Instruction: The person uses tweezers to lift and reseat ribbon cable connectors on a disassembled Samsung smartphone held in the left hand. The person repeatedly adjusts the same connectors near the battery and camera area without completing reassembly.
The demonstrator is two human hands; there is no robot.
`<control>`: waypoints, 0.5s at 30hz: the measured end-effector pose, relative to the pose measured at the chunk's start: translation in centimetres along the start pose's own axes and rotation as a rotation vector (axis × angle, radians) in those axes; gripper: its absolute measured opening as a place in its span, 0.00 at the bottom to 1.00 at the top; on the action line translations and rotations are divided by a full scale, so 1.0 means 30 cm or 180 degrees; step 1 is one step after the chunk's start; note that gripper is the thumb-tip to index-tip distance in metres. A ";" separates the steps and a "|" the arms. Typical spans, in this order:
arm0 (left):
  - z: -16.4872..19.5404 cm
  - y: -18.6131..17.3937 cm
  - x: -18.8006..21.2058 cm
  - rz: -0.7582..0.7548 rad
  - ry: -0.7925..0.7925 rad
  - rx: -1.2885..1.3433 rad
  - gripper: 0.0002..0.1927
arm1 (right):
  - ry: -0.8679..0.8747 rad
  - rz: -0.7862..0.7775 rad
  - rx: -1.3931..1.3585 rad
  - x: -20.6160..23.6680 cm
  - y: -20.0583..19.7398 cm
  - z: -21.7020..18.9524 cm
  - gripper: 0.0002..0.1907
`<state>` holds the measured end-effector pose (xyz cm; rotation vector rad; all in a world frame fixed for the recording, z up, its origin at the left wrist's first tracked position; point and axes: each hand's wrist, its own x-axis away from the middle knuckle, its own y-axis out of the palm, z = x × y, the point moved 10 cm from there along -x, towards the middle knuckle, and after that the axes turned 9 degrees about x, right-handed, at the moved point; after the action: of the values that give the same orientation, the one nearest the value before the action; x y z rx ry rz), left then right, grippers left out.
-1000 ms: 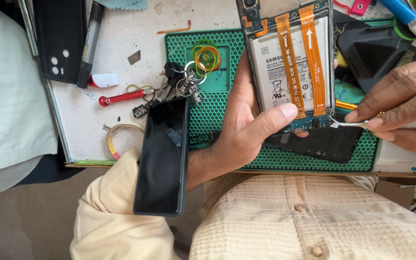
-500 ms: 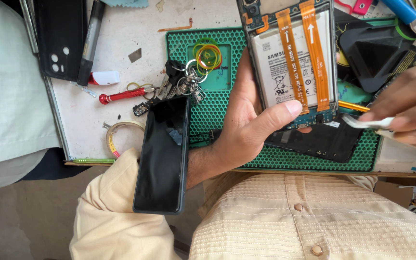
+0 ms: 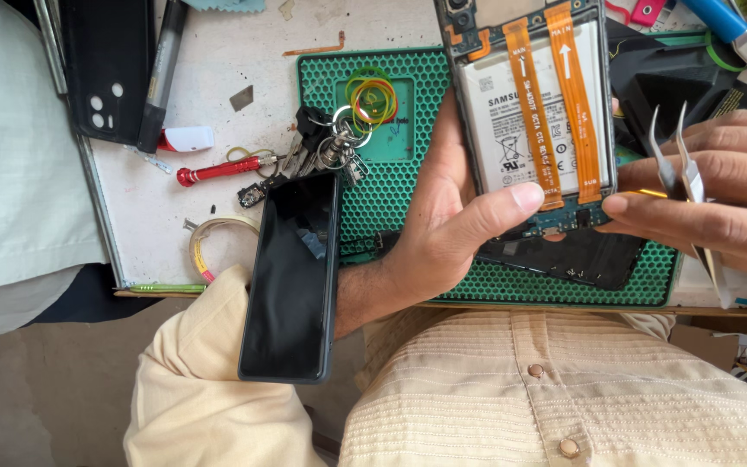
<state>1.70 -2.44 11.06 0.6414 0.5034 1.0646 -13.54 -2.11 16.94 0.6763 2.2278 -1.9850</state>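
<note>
A: Logging the head view from my remote station. I see the left hand [image 3: 447, 233] cupping an opened smartphone [image 3: 529, 112] from beneath, thumb pressed on its lower board; the phone is held tilted above the green honeycomb work mat [image 3: 408, 112], back cover off, white battery [image 3: 512, 121] exposed, two orange flex cables [image 3: 555, 95] running lengthwise over it.

B: Right hand?

A: The right hand [image 3: 711, 199] comes in from the right edge, fingers pressed together around metal tweezers [image 3: 676, 160], whose tips point up and away from the phone. Its index fingertip lies just beside the phone's lower right corner; I cannot tell whether it touches.

B: Surroundings?

A: A dark flat phone part [image 3: 572, 259] lies on the mat under the held phone. A second black smartphone [image 3: 291, 277], screen up, overhangs the table edge onto the left sleeve. Near its top end: a key bunch [image 3: 326, 147] and coloured rubber bands [image 3: 372, 95] on the mat, a red screwdriver [image 3: 218, 170] and a tape roll [image 3: 209, 242] on the white table [image 3: 218, 60]. A black phone case [image 3: 105, 69] sits upper left.
</note>
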 end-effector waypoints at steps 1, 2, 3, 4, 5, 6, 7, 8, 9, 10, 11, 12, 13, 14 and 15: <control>0.001 0.003 -0.001 -0.0036 -0.0006 -0.0004 0.43 | -0.0079 -0.0096 0.0051 -0.005 0.000 -0.009 0.27; 0.001 0.007 0.001 -0.0070 -0.0032 0.0020 0.43 | -0.0156 -0.0194 0.0098 -0.004 -0.001 -0.018 0.27; -0.001 0.011 0.004 -0.0092 -0.0062 0.0033 0.44 | -0.0230 -0.0291 0.0140 0.001 0.003 -0.031 0.27; -0.003 0.016 0.007 -0.0114 -0.0091 0.0045 0.44 | -0.0136 -0.0360 0.0143 0.009 0.007 -0.028 0.26; -0.006 0.019 0.007 -0.0127 -0.0121 0.0047 0.44 | -0.0041 -0.0430 0.0145 0.021 0.010 -0.028 0.26; -0.007 0.019 0.008 -0.0125 -0.0134 0.0026 0.44 | 0.0055 -0.0501 0.0144 0.035 0.017 -0.027 0.27; -0.009 0.020 0.009 -0.0124 -0.0146 0.0004 0.44 | 0.0027 -0.0531 0.0154 0.048 0.024 -0.031 0.27; -0.007 0.018 0.009 -0.0112 -0.0135 -0.0045 0.44 | -0.0005 -0.0560 0.0168 0.061 0.030 -0.032 0.27; -0.008 0.016 0.009 -0.0103 -0.0129 -0.0084 0.44 | -0.0037 -0.0588 0.0179 0.073 0.037 -0.031 0.27; -0.008 0.015 0.008 -0.0094 -0.0124 -0.0123 0.44 | -0.0063 -0.0564 0.0184 0.081 0.039 -0.030 0.26; -0.010 0.014 0.007 -0.0088 -0.0123 -0.0150 0.44 | -0.0090 -0.0541 0.0186 0.088 0.042 -0.028 0.26; -0.011 0.014 0.008 -0.0088 -0.0131 -0.0133 0.44 | -0.0117 -0.0518 0.0188 0.094 0.043 -0.027 0.26; -0.013 0.013 0.008 -0.0087 -0.0139 -0.0115 0.45 | -0.0098 -0.0513 0.0171 0.098 0.047 -0.023 0.26; -0.015 0.014 0.009 -0.0095 -0.0156 -0.0053 0.45 | -0.0078 -0.0508 0.0155 0.101 0.051 -0.021 0.25; -0.018 0.014 0.009 -0.0095 -0.0166 -0.0021 0.45 | -0.0057 -0.0504 0.0139 0.104 0.054 -0.020 0.25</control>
<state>1.20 -1.92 10.95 0.6525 0.4628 1.0185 -15.61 -0.60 14.44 0.4982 2.2998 -2.1074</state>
